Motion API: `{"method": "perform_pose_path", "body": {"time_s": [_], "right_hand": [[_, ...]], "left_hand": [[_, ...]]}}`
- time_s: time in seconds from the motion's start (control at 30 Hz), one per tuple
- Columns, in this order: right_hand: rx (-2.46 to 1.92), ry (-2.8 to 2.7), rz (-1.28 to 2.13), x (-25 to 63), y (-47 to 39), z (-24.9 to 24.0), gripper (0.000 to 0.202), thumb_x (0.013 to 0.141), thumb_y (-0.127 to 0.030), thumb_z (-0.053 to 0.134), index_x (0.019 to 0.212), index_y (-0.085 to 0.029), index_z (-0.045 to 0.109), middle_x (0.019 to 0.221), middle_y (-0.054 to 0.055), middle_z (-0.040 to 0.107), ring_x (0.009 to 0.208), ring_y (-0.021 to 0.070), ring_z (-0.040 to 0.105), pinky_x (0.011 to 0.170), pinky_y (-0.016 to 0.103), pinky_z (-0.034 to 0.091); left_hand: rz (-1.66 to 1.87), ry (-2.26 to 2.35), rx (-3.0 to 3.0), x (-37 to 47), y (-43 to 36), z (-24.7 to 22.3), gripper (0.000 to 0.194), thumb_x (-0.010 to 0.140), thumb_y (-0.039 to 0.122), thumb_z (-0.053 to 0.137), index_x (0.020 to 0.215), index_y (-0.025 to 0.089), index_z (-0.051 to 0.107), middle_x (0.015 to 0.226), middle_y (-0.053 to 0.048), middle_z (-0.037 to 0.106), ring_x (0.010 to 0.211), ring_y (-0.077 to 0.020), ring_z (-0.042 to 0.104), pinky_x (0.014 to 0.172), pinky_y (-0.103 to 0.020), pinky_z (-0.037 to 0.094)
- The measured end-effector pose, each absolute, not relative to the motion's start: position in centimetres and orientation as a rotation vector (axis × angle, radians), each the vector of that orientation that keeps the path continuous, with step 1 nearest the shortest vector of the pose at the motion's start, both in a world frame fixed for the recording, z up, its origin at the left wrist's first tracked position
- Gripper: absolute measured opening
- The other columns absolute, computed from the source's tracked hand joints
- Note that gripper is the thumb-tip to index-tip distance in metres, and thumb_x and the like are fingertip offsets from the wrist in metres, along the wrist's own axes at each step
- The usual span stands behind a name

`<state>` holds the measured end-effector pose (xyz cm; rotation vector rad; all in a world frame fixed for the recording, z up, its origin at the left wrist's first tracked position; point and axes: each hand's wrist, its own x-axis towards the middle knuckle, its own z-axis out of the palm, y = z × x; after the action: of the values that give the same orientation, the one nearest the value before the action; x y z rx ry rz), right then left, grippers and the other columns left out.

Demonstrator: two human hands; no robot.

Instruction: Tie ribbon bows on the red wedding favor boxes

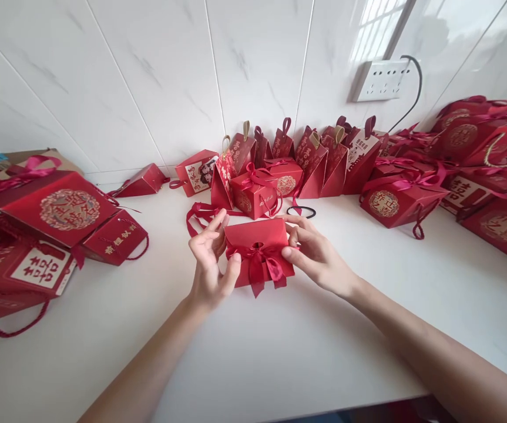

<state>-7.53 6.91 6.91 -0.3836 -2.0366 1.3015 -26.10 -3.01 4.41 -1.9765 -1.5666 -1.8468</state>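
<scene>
A small red box with a red ribbon bow on its front is at the middle of the white table, between my two hands. My left hand grips its left side, thumb on the front near the bow and the other fingers bent at the edge. On the right side my right hand holds the box, its thumb on the front and its fingers at the upper right corner. A loose red ribbon lies just behind my left hand.
Red gift boxes are piled at the left. More boxes line the tiled wall, and another heap is at the right. A black ring lies behind my right hand. A power strip is on the wall.
</scene>
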Motion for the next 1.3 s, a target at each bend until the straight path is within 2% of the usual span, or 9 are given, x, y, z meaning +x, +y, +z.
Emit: {"method": "perform_pose_path", "body": {"time_s": [0.2, 0.5, 0.63, 0.8, 1.03, 1.1, 1.17, 1.23, 1.3], "right_hand": [[-0.486, -1.902, 1.373, -7.9, 6.8, 7.2, 0.035, 0.086, -0.047, 0.061, 0.068, -0.02, 0.047, 0.127, 0.011, 0.054, 0.122, 0.026, 0.051, 0.094, 0.043, 0.048], [-0.533, -1.799, 1.363, -7.7, 6.9, 7.7, 0.036, 0.072, -0.05, 0.075, 0.068, -0.02, 0.055, 0.12, 0.011, 0.06, 0.124, 0.0288, 0.051, 0.097, 0.048, 0.047], [-0.577, -1.642, 1.532, -7.8, 7.0, 7.7, 0.038, 0.067, -0.048, 0.079, 0.064, -0.019, 0.055, 0.118, 0.01, 0.063, 0.115, 0.0291, 0.058, 0.092, 0.047, 0.051], [-0.605, -1.538, 1.594, -8.0, 7.0, 7.6, 0.038, 0.066, -0.046, 0.081, 0.063, -0.017, 0.057, 0.113, 0.009, 0.062, 0.105, 0.0266, 0.063, 0.085, 0.042, 0.054], [-0.542, -1.681, 1.417, -7.9, 7.1, 7.3, 0.04, 0.077, -0.053, 0.069, 0.066, -0.019, 0.049, 0.11, 0.007, 0.057, 0.106, 0.0255, 0.061, 0.083, 0.044, 0.057], [-0.495, -1.877, 1.22, -7.7, 7.2, 7.1, 0.039, 0.073, -0.056, 0.071, 0.081, -0.022, 0.054, 0.12, 0.009, 0.052, 0.12, 0.0294, 0.051, 0.085, 0.046, 0.056], [-0.392, -2.11, 1.033, -7.5, 7.1, 6.9, 0.066, 0.062, -0.058, 0.078, 0.113, -0.027, 0.049, 0.137, 0.013, 0.039, 0.133, 0.0339, 0.036, 0.09, 0.05, 0.054], [-0.305, -2.289, 0.867, -7.5, 7.0, 6.7, 0.102, 0.06, -0.056, 0.081, 0.14, -0.029, 0.024, 0.147, 0.016, 0.023, 0.139, 0.0373, 0.025, 0.097, 0.056, 0.048], [-0.292, -2.343, 0.747, -7.5, 6.9, 6.4, 0.107, 0.07, -0.048, 0.076, 0.148, -0.028, 0.006, 0.147, 0.018, 0.021, 0.138, 0.0369, 0.026, 0.1, 0.056, 0.046]], "left_hand": [[-1.713, -1.793, -1.698, -25.3, -3.6, 5.1, 0.017, 0.082, 0.024, 0.053, 0.092, 0.022, 0.039, 0.094, -0.004, 0.047, 0.086, -0.0168, 0.054, 0.07, -0.031, 0.053], [-1.753, -1.938, -1.659, -24.3, -4.1, 6.5, 0.018, 0.089, 0.023, 0.05, 0.073, 0.021, 0.041, 0.079, 0.0, 0.048, 0.072, -0.0118, 0.051, 0.067, -0.025, 0.05], [-1.764, -1.925, -1.694, -24.5, -3.9, 6.3, 0.02, 0.09, 0.024, 0.051, 0.072, 0.021, 0.043, 0.081, -0.001, 0.051, 0.075, -0.0122, 0.054, 0.068, -0.025, 0.051], [-1.768, -1.91, -1.699, -24.3, -3.8, 5.9, 0.018, 0.091, 0.027, 0.05, 0.075, 0.021, 0.046, 0.104, -0.007, 0.056, 0.098, -0.0168, 0.057, 0.078, -0.029, 0.052], [-1.887, -1.95, -1.65, -24.1, -3.6, 5.6, 0.022, 0.093, 0.031, 0.048, 0.073, 0.021, 0.045, 0.107, -0.007, 0.06, 0.1, -0.0168, 0.06, 0.079, -0.029, 0.052], [-1.916, -1.949, -1.625, -24.2, -3.5, 5.5, 0.024, 0.092, 0.033, 0.05, 0.072, 0.021, 0.044, 0.105, -0.007, 0.061, 0.101, -0.0171, 0.06, 0.079, -0.028, 0.052], [-1.948, -1.943, -1.616, -24.5, -3.5, 5.5, 0.024, 0.091, 0.035, 0.052, 0.073, 0.021, 0.045, 0.106, -0.007, 0.063, 0.103, -0.0179, 0.061, 0.078, -0.029, 0.053], [-1.988, -1.933, -1.622, -24.6, -3.4, 5.6, 0.024, 0.09, 0.038, 0.053, 0.074, 0.021, 0.046, 0.109, -0.007, 0.064, 0.102, -0.0185, 0.063, 0.077, -0.029, 0.054], [-2.022, -1.921, -1.628, -24.7, -3.5, 5.7, 0.025, 0.089, 0.04, 0.054, 0.074, 0.021, 0.047, 0.111, -0.008, 0.066, 0.1, -0.0188, 0.065, 0.076, -0.03, 0.055]]}}
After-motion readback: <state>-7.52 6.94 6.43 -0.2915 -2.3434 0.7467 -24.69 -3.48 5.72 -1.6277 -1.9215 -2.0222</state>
